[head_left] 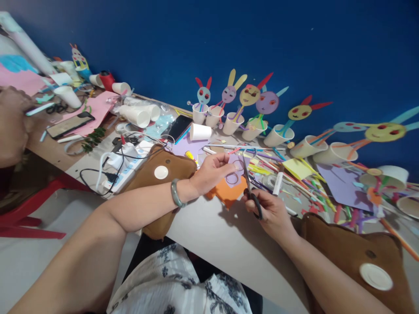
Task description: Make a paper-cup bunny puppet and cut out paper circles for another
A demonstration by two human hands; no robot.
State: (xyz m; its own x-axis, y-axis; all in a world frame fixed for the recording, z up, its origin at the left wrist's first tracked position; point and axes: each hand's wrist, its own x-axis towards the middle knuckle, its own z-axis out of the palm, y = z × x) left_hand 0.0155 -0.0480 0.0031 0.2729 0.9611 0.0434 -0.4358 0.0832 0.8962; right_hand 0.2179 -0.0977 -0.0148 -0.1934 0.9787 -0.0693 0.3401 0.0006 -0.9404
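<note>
My left hand [212, 172], a bangle on its wrist, pinches a small piece of purple paper [233, 176] with dark circles drawn on it. In my right hand [270, 209] is a pair of black-handled scissors [251, 198], with the blades pointing up beside the paper's right edge. Whether the blades touch the paper I cannot tell. Orange paper [227, 192] lies on the table below the purple piece. A white marker [278, 183] lies just beyond my right hand.
Paper cups [233, 124] with rabbit-faced straw figures line the blue wall. Straws and paper scraps [304, 196] litter the right side. A power strip [127, 170] with cables sits left, near two brown cushions [353, 257]. Another person's hand [15, 104] is at the far left.
</note>
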